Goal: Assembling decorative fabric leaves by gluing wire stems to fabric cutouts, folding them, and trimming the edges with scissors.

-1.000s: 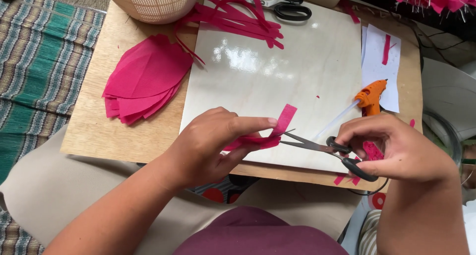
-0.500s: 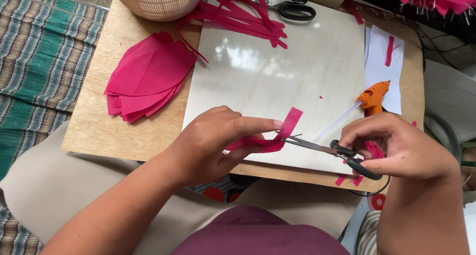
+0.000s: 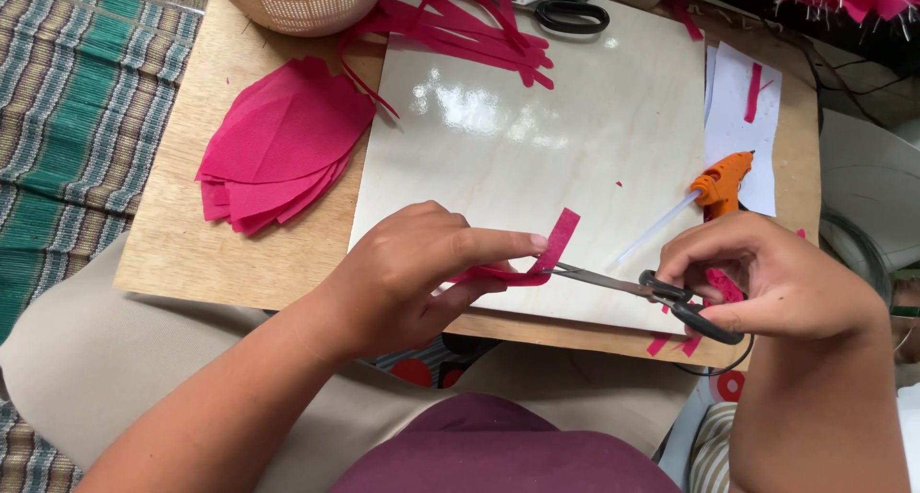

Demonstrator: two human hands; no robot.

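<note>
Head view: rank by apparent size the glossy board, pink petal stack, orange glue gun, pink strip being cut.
1. Glossy board, largest.
2. Pink petal stack.
3. and 4. Orange glue gun and pink strip held by the left hand: look alike, and the hand partly hides the strip, so unranked.

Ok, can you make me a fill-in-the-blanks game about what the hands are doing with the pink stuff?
1. The right hand holds a pair of ____ with black handles.
2. The left hand pinches a pink paper strip, and the blades meet it at its ____ end.
3. The pile of pink petal shapes lies on the wooden board, to the ____ of the glossy white panel.
4. The glue gun beside the right hand is ____ in colour.

Missing words: scissors; lower; left; orange
</note>
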